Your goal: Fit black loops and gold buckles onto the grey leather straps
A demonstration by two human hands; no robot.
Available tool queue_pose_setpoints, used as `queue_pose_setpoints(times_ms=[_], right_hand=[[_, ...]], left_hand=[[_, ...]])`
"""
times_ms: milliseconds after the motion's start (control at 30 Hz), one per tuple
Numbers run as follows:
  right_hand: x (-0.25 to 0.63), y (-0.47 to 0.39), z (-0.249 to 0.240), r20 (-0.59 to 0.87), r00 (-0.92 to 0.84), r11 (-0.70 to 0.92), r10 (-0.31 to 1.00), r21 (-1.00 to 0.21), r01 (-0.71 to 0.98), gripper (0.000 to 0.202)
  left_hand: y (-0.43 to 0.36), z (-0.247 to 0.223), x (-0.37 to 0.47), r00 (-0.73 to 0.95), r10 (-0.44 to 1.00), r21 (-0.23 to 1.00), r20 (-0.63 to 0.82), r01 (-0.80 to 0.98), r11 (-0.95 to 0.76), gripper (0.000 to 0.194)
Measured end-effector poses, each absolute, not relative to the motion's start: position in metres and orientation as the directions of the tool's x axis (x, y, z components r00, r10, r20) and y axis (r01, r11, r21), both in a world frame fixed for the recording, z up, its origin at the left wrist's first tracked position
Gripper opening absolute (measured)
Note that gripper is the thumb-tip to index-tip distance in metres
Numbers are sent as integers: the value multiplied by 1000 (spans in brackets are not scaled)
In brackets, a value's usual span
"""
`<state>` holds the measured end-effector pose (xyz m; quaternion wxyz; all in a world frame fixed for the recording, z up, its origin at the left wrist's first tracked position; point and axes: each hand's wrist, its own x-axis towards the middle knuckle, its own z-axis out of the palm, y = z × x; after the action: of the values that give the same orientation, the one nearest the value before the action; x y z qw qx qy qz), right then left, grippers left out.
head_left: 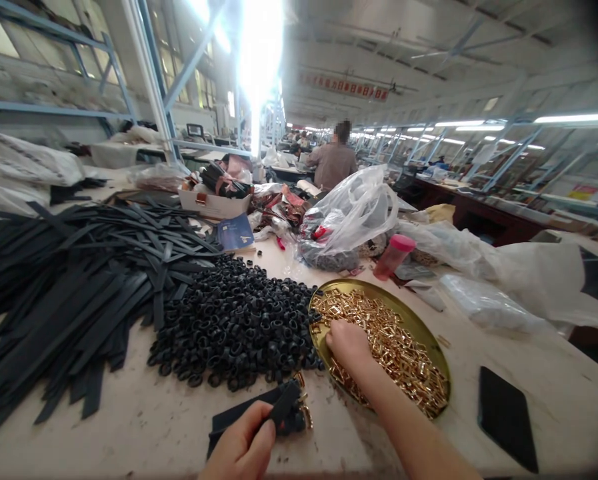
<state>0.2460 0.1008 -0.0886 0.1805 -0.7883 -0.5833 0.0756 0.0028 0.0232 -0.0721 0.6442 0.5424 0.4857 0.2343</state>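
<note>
My left hand (246, 441) is closed on a black strap (285, 403), pinched between thumb and fingers near the table's front edge. Beneath it are more black straps (233, 415), with several gold buckles (306, 415) at their right ends. Over the left part of a round gold tray (431, 327), my right hand (349, 343) is curled with its fingertips down. Whatever those fingertips hold is hidden. Many small gold buckles (403, 360) fill the tray. Left of it lies a heap of small black loops (249, 320).
Long black strips (79, 280) cover the left side. A dark phone (507, 417) lies at right. Behind the tray stand a pink-lidded jar (393, 257) and a clear plastic bag (353, 213). A blue booklet (235, 232) rests by a white box (213, 203). A person (335, 160) is farther back.
</note>
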Motion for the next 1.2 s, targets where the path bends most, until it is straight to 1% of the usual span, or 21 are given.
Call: queue_pose_setpoints(times_ms=[100,133,167,200,233,267,300,333,400,433,500,567,700,767,800,867,933,1000,1067,1133,1200], right_hand=[[238,80,-78,108,208,-135,972,-470,873,13],[233,71,-73,103,174,-96,979,-520,849,13],[226,61,-68,83,149,-69,985,-603,795,14],[219,50,-63,49,130,-57,990,-712,700,16],[210,40,-59,4,115,-61,993,-827,560,18],[202,30,-54,-47,94,-80,994,-921,382,20],[194,21,-51,-96,70,-108,993,-975,193,21],[186,13,-48,-134,48,-136,990,-990,34,22],[173,1,-46,-166,48,-158,985,-978,-137,24],[168,-3,-46,-166,71,-152,984,-973,-177,26],[160,-10,-50,-140,145,-114,979,-978,-176,33],[153,-15,-54,-86,214,-69,973,-994,-85,35],[138,-27,-60,92,308,37,947,-983,178,26],[132,-34,-61,155,328,79,932,-969,233,23],[129,-36,-61,162,335,87,928,-969,229,23],[124,-40,-60,116,337,72,934,-987,141,24],[121,-42,-59,0,319,24,948,-997,-72,24],[118,-43,-57,-123,268,-28,955,-943,-332,23],[114,-44,-58,-191,228,-54,955,-866,-496,26],[110,-46,-61,-203,228,-53,952,-846,-530,27],[107,-48,-66,-192,253,-39,948,-862,-506,23]], left_hand=[[23,-74,4,448,825,939,-343,189,287,29],[22,-74,5,463,824,945,-327,165,282,28],[20,-74,6,478,821,950,-312,144,277,27],[18,-73,8,487,821,954,-298,129,270,26],[15,-71,9,498,817,957,-290,126,262,24],[12,-69,10,504,817,959,-282,137,247,23],[8,-65,11,502,821,962,-272,161,221,21],[5,-62,10,492,832,964,-256,191,184,21],[-2,-55,7,453,868,962,-204,256,92,21],[-5,-52,5,433,885,956,-172,288,45,21],[-10,-49,0,404,908,940,-114,339,-33,21],[-14,-49,-5,398,914,919,-75,384,-92,21],[-19,-57,-9,364,930,873,-48,467,-138,20],[-20,-61,-9,329,943,868,-51,482,-121,20],[-21,-63,-9,316,947,874,-56,474,-106,20],[-24,-64,-9,304,951,902,-62,425,-77,20],[-27,-64,-10,311,948,929,-67,366,-54,20],[-30,-63,-10,313,947,944,-68,327,-40,20],[-33,-62,-10,319,946,954,-63,297,-37,21],[-34,-61,-10,343,938,964,-50,261,-45,20],[-35,-62,-11,372,927,970,-39,238,-54,20]])
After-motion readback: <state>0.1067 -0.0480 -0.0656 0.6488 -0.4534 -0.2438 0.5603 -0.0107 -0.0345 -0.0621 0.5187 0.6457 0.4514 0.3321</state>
